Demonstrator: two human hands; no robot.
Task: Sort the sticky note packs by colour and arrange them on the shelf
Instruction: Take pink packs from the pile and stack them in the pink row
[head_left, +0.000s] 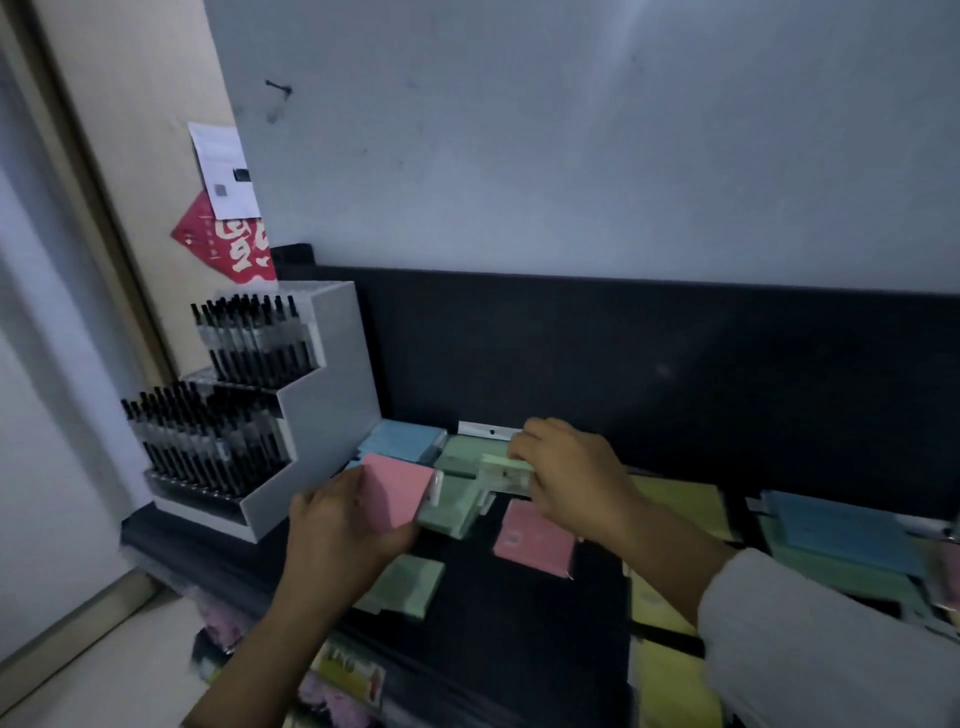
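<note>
Hands are both loaded right now, so this looks like the middle of the sorting step rather than the tidy-up. The left hand (337, 530) grips a pink pack (397, 493) by its near side and holds it up over the shelf (519, 623) toward the left end. The right hand (571, 478) pinches a green pack (504, 465) over the green pile (457, 506) close to the back edge. My guess is the green one is about to go down with its own colour. The next move probably calls for squaring it on that pile, then getting the pink one over to the other pink pack (535, 538), which lies flat mid-shelf just right of the greens. A blue stack (400, 439) sits in the back left corner beside the pen rack (249, 405). One stray green pack (405, 584) lies near the front edge by the left wrist. Yellow packs (680, 499) and more blue packs (841, 525) are jumbled at the right end, so there's plenty left to sort. The packs themselves are small flat pastel squares, seemingly in clear wrap, with a pale tab along one edge. It's dark and a bit blurry, so I can't read any labels.
</note>
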